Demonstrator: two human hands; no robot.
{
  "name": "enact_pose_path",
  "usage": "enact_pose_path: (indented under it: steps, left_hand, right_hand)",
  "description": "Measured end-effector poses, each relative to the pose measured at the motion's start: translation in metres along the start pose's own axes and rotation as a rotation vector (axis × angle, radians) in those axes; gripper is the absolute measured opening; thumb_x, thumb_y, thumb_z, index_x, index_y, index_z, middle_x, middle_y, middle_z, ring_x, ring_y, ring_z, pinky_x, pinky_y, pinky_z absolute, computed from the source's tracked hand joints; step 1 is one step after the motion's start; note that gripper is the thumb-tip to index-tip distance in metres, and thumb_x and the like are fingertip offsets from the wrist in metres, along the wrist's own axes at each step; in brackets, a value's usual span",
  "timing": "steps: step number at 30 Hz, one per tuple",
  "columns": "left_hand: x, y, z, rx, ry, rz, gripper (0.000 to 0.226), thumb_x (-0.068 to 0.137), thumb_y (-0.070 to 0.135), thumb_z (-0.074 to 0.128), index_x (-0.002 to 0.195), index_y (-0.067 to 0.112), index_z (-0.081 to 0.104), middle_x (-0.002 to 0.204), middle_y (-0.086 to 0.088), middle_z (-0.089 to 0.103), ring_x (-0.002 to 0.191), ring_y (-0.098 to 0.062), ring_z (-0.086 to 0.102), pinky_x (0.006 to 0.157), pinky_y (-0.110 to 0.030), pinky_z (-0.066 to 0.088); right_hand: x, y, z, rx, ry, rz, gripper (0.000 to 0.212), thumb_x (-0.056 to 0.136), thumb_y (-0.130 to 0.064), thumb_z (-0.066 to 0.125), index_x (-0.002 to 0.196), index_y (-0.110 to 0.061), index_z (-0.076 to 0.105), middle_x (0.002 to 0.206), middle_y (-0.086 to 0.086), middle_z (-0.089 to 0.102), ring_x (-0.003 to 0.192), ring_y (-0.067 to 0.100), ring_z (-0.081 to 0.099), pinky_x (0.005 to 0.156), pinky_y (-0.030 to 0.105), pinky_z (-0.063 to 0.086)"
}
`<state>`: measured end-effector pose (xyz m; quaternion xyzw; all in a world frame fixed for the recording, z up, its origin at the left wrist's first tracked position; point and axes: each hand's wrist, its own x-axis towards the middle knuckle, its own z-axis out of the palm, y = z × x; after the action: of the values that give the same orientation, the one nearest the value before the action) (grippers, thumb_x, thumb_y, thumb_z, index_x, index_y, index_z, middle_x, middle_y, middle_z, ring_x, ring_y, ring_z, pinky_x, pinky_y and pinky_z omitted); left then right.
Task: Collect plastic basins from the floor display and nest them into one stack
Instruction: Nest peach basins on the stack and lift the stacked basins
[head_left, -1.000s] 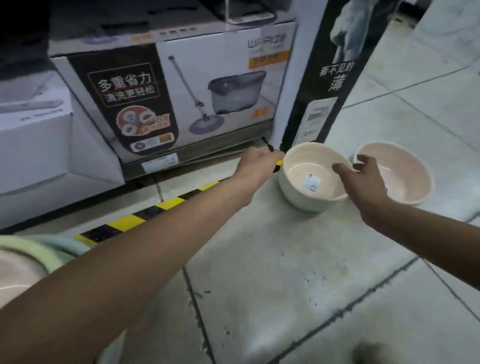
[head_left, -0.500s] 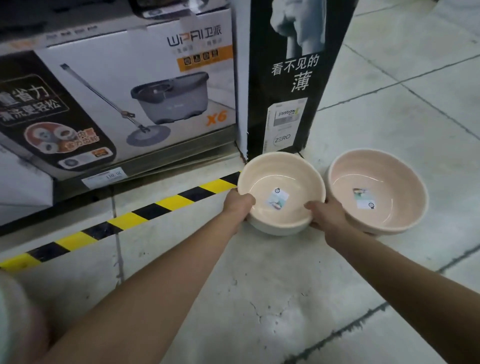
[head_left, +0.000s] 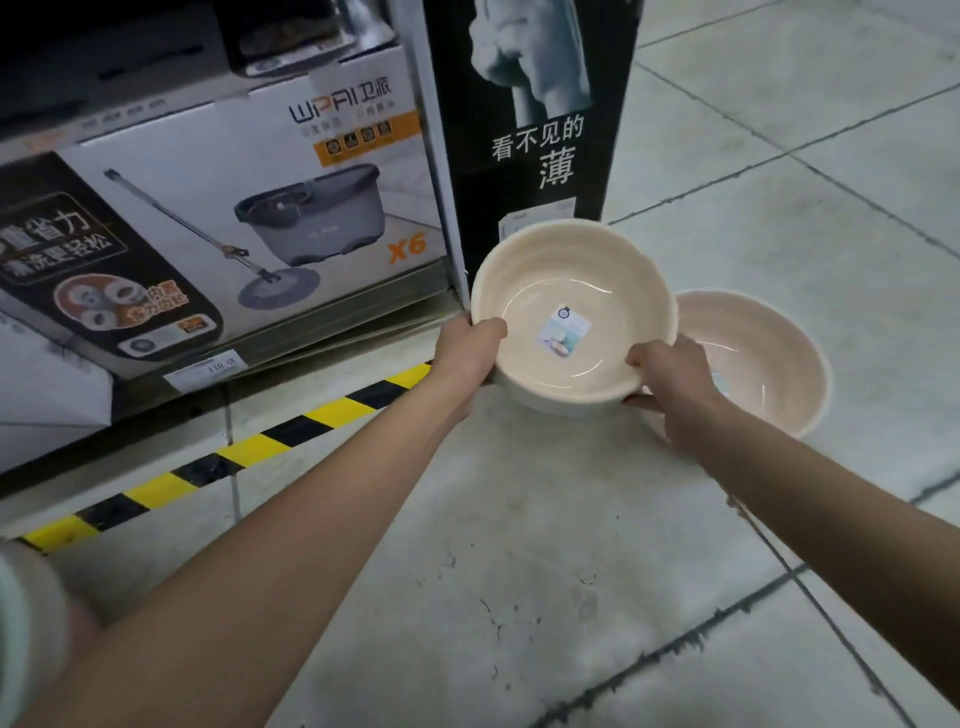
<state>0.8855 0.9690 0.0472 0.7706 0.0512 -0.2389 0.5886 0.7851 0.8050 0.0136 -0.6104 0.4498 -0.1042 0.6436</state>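
Note:
A cream plastic basin with a label sticker inside is held off the floor, tilted toward me. My left hand grips its left rim, thumb inside. My right hand grips its near right rim. A second basin, pinkish, rests on the tiled floor just right of it, partly hidden behind the held basin and my right hand. At the bottom left edge a blurred pale green and pink rim of other basins shows.
A mop-bucket carton sits on a low shelf at the left. A tall black box stands behind the basins. Yellow-black hazard tape runs along the shelf foot. Grey tiled floor lies in front and to the right.
Both hands closed on the cream basin's rim and raised it from the floor, tilting it toward me. It now overlaps the pinkish basin, which stayed put.

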Motion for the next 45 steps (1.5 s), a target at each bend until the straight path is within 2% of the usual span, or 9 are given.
enact_pose_path:
  steps: [3, 9, 13, 20, 26, 32, 37, 42, 45]
  left_hand:
    - [-0.008, 0.024, 0.034, 0.058, -0.041, 0.099, 0.01, 0.08, 0.015, 0.057, 0.088, 0.022, 0.057, 0.092, -0.003, 0.067, 0.092, -0.026, 0.066, 0.084, -0.041, 0.056]
    - [-0.011, 0.028, 0.116, 0.109, -0.14, 0.119, 0.026, 0.084, 0.009, 0.054, 0.109, 0.017, 0.058, 0.102, -0.003, 0.064, 0.098, -0.025, 0.06, 0.087, -0.033, 0.052]
    - [-0.007, 0.003, 0.155, 0.18, -0.165, 0.05, 0.042, 0.083, 0.009, 0.052, 0.124, 0.01, 0.06, 0.118, -0.009, 0.066, 0.108, -0.029, 0.06, 0.084, -0.028, 0.046]
    - [0.003, -0.023, 0.178, 0.233, -0.199, 0.002, 0.045, 0.083, 0.007, 0.048, 0.124, 0.019, 0.059, 0.111, -0.001, 0.064, 0.101, -0.025, 0.059, 0.081, -0.027, 0.045]
    - [0.015, -0.027, 0.19, 0.192, -0.208, 0.048, 0.045, 0.082, 0.006, 0.047, 0.121, 0.026, 0.059, 0.105, 0.004, 0.063, 0.095, -0.02, 0.058, 0.076, -0.027, 0.044]
    - [0.019, -0.035, 0.197, 0.18, -0.253, 0.084, 0.052, 0.078, 0.006, 0.047, 0.123, 0.03, 0.06, 0.1, 0.008, 0.068, 0.092, -0.015, 0.063, 0.071, -0.026, 0.049]
    - [0.02, -0.043, 0.203, 0.169, -0.255, 0.092, 0.06, 0.076, 0.004, 0.045, 0.131, 0.027, 0.057, 0.119, 0.0, 0.063, 0.105, -0.021, 0.06, 0.083, -0.028, 0.049]
    - [0.023, -0.042, 0.21, 0.091, -0.259, 0.018, 0.082, 0.064, 0.009, 0.041, 0.144, 0.03, 0.043, 0.133, 0.0, 0.058, 0.119, -0.022, 0.056, 0.099, -0.036, 0.051]
    - [0.019, -0.039, 0.206, 0.047, -0.267, -0.118, 0.083, 0.064, 0.008, 0.045, 0.145, 0.028, 0.037, 0.131, -0.001, 0.057, 0.112, -0.023, 0.055, 0.086, -0.037, 0.053]
  right_hand:
    - [0.001, -0.025, -0.035, 0.076, 0.075, -0.018, 0.029, 0.084, -0.003, 0.052, 0.112, -0.013, 0.055, 0.088, 0.0, 0.061, 0.086, 0.024, 0.062, 0.063, 0.036, 0.058]
    - [0.019, -0.029, -0.113, 0.041, 0.188, -0.025, 0.03, 0.084, -0.004, 0.05, 0.112, -0.013, 0.055, 0.089, 0.001, 0.059, 0.09, 0.025, 0.061, 0.078, 0.039, 0.057]
    - [0.036, -0.005, -0.149, -0.047, 0.217, -0.032, 0.033, 0.084, -0.008, 0.052, 0.116, -0.012, 0.059, 0.085, 0.001, 0.06, 0.073, 0.017, 0.056, 0.061, 0.029, 0.045]
    - [0.052, 0.042, -0.162, -0.153, 0.209, 0.058, 0.046, 0.065, -0.025, 0.056, 0.109, -0.014, 0.061, 0.103, 0.007, 0.066, 0.095, 0.026, 0.062, 0.083, 0.041, 0.051]
    - [0.059, 0.056, -0.156, 0.018, 0.304, 0.007, 0.032, 0.07, -0.02, 0.057, 0.101, -0.013, 0.063, 0.097, 0.008, 0.066, 0.087, 0.025, 0.061, 0.07, 0.033, 0.046]
    - [0.052, 0.076, -0.154, 0.048, 0.291, -0.074, 0.033, 0.069, -0.033, 0.055, 0.102, -0.036, 0.058, 0.145, 0.009, 0.048, 0.12, 0.027, 0.057, 0.098, 0.046, 0.048]
    - [0.053, 0.08, -0.158, 0.105, 0.294, -0.127, 0.06, 0.084, -0.005, 0.048, 0.137, -0.032, 0.047, 0.106, -0.012, 0.061, 0.091, 0.004, 0.057, 0.075, 0.023, 0.046]
    - [0.074, 0.078, -0.165, 0.157, 0.272, 0.008, 0.082, 0.065, -0.01, 0.049, 0.143, -0.034, 0.043, 0.126, -0.007, 0.06, 0.107, 0.014, 0.057, 0.087, 0.03, 0.047]
    - [0.082, 0.074, -0.166, 0.238, 0.238, 0.11, 0.07, 0.056, -0.008, 0.046, 0.123, -0.028, 0.056, 0.107, 0.0, 0.061, 0.093, 0.023, 0.052, 0.063, 0.03, 0.04]
